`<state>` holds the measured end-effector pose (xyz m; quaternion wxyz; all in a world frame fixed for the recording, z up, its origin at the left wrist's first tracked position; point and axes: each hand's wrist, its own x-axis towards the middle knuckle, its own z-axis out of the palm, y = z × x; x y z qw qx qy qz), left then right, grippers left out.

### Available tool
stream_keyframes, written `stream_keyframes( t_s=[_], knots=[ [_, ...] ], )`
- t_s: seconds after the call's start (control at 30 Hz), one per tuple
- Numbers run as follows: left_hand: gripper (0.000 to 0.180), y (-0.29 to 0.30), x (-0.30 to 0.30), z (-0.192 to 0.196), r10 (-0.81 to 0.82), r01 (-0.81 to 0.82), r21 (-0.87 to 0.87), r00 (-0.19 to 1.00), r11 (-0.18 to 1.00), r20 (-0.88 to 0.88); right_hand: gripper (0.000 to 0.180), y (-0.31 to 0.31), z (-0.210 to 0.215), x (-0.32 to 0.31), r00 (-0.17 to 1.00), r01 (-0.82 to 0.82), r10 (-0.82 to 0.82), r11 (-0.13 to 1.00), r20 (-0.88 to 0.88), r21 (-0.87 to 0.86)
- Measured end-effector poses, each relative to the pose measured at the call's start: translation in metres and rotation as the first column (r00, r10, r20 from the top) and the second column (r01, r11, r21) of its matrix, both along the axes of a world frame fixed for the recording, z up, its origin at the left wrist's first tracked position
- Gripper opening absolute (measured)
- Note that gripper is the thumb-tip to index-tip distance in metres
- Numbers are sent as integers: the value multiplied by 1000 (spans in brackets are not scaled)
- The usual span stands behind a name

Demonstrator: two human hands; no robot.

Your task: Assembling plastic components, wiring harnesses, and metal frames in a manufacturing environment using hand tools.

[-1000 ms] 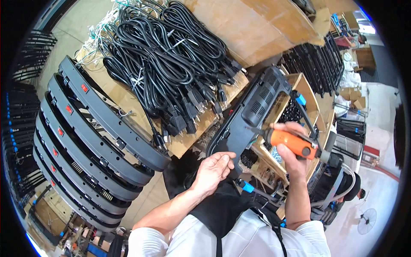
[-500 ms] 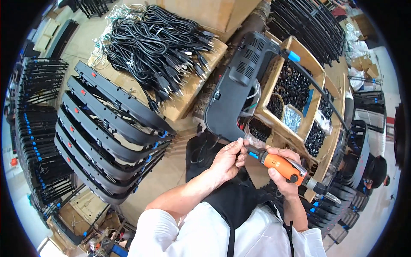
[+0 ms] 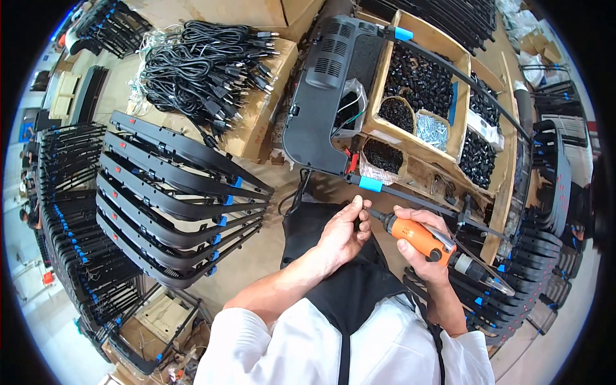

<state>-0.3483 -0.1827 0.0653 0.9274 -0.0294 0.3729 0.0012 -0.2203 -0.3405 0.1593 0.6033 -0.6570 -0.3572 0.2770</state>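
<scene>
Right hand (image 3: 428, 264) wrapped round our orange driver (image 3: 414, 236), bit toward our left hand (image 3: 343, 236). Left's fingers curled, thumb near index; can't tell if we're pinching anything. Beyond: black housing (image 3: 313, 136), then wooden parts bin (image 3: 417, 149) to its right.

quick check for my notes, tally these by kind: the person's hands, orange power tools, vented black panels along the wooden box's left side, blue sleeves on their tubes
Hands (left hand, right hand): 2
Orange power tool: 1
Vented black panel: 1
Blue sleeves: 2
Total: 6
</scene>
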Motion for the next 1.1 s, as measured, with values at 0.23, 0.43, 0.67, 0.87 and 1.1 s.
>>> stream_keyframes(
  t_s=[0.23,0.43,0.67,0.87,1.1],
  knots=[
    [32,25,-1,6,-60,61,28,997,998,-46,52,25,3,-16,998,68,-67,997,15,-44],
    [33,67,-20,7,-217,245,368,969,897,-117,51,51,-4,-11,984,173,-171,983,43,-62],
    [33,153,35,3,-263,284,818,850,-500,-456,48,87,6,-2,982,185,-175,963,66,-197],
    [41,162,40,-13,-267,190,504,666,-842,-697,48,97,-10,5,991,86,-59,970,123,-227],
    [39,162,42,-18,-273,186,505,661,-843,-699,47,103,-13,6,992,74,-42,954,116,-291]
  ],
)
